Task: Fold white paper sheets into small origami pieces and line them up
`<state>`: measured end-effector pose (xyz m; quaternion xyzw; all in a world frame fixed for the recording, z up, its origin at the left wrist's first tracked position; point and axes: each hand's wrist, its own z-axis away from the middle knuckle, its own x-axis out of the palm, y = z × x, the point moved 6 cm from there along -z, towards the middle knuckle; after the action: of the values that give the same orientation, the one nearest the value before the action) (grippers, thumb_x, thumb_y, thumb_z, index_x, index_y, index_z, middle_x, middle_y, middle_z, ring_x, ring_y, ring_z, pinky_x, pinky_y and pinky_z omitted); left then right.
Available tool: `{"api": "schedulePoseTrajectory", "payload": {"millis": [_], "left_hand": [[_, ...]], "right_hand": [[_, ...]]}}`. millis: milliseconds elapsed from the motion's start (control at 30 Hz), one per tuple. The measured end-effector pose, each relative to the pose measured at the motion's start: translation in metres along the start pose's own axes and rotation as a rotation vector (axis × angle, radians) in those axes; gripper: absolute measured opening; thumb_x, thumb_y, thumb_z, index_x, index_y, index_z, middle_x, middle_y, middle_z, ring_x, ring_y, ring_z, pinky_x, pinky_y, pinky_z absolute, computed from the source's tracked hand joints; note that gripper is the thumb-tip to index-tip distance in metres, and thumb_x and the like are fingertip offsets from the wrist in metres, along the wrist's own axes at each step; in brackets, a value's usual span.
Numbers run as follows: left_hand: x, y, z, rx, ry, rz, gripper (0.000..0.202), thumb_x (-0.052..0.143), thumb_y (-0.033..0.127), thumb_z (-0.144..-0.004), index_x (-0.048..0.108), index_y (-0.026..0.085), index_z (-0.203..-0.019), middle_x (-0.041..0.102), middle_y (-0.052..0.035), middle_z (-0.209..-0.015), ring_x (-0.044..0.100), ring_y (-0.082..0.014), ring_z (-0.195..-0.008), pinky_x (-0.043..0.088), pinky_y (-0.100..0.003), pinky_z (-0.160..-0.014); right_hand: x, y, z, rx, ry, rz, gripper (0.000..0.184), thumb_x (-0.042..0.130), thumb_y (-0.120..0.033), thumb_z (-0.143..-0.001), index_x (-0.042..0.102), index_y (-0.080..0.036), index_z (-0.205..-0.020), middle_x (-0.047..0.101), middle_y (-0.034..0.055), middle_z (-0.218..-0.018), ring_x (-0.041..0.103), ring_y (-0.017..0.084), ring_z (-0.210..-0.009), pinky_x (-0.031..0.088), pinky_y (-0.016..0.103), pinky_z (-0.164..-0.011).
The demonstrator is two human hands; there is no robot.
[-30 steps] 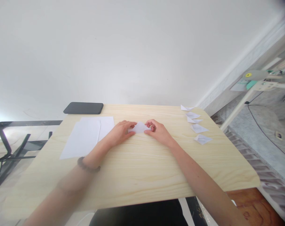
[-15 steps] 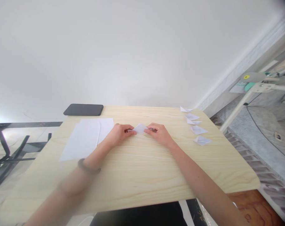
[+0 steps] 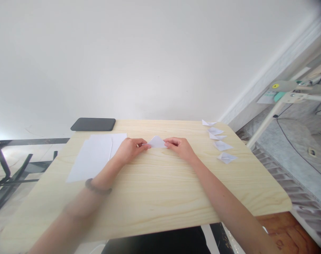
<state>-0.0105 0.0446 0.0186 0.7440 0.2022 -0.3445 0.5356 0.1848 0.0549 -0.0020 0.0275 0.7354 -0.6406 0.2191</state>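
A small piece of folded white paper (image 3: pixel 157 142) stands as a triangle, point away from me, over the middle of the table. My left hand (image 3: pixel 131 150) pinches its left corner between thumb and fingers. At the opposite corner, my right hand (image 3: pixel 180 146) grips it the same way. Left of my left hand lie sheets of white paper (image 3: pixel 87 155), partly overlapping, with a thin white strip on top. Several small folded paper shapes (image 3: pixel 227 157) sit in a column to the right of my right hand.
A dark phone (image 3: pixel 93 124) lies at the table's back left corner. The light wooden table (image 3: pixel 160 197) meets a white wall (image 3: pixel 149 63) at the back. Beyond the right edge stands a white metal frame (image 3: pixel 271 118); black metal legs (image 3: pixel 1 158) show at left.
My hands have moved slightly apart along the folded paper, and its triangle now shows wider with a straight lower edge. Both hands keep hold of the corners.
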Motion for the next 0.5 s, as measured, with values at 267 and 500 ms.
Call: {"api": "schedulePoseTrajectory", "payload": {"millis": [267, 500], "left_hand": [[-0.01, 0.019, 0.002, 0.276, 0.218, -0.106, 0.021, 0.056, 0.036, -0.076, 0.058, 0.019, -0.089, 0.061, -0.004, -0.088, 0.051, -0.018, -0.085, 0.039, -0.031, -0.078], [-0.016, 0.019, 0.004, 0.254, 0.309, -0.188, 0.013, 0.055, 0.033, -0.078, 0.06, 0.021, -0.081, 0.061, -0.0026, -0.084, 0.05, -0.019, -0.091, 0.033, -0.034, -0.083]], "right_hand": [[0.014, -0.014, 0.004, -0.106, 0.053, -0.022, 0.022, 0.061, -0.036, -0.068, 0.059, -0.017, -0.079, 0.065, 0.0021, -0.072, 0.059, 0.012, -0.063, 0.046, 0.024, -0.059], [0.015, -0.026, 0.008, -0.234, 0.024, 0.041, 0.02, 0.048, -0.028, -0.079, 0.06, -0.018, -0.092, 0.064, 0.0021, -0.078, 0.061, 0.012, -0.068, 0.048, 0.024, -0.066]]}}
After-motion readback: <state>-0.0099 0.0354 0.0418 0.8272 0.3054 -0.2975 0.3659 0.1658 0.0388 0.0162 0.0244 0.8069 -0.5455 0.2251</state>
